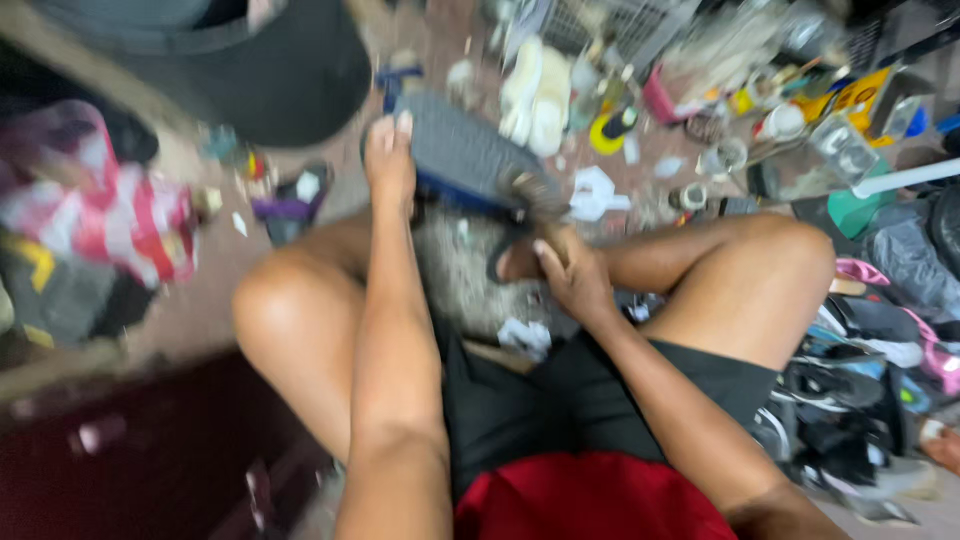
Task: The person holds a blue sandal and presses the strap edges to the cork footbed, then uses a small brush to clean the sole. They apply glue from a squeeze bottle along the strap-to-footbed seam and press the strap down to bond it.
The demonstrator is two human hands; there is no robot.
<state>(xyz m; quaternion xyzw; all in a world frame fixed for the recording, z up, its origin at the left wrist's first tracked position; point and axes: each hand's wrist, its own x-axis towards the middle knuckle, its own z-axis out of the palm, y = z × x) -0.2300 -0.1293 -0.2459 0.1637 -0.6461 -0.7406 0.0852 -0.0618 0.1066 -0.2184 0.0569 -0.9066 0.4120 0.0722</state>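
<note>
From my remote seat I see my own body filling the lower middle of the frame: black shorts [560, 400] cover both thighs, and a red shirt [590, 500] shows at the bottom edge, its hem lying over the waistband. My forearms, knees and both hands, left hand [390, 155] and right hand [570, 275], are bare: no sleeves, gloves, watch or rings that I can make out through the blur.

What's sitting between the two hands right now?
In the head view, a shoe, grey sole up with blue edging, spans the gap. The left hand grips its far end; the right hand is at its near end. The frame is blurred.
</note>
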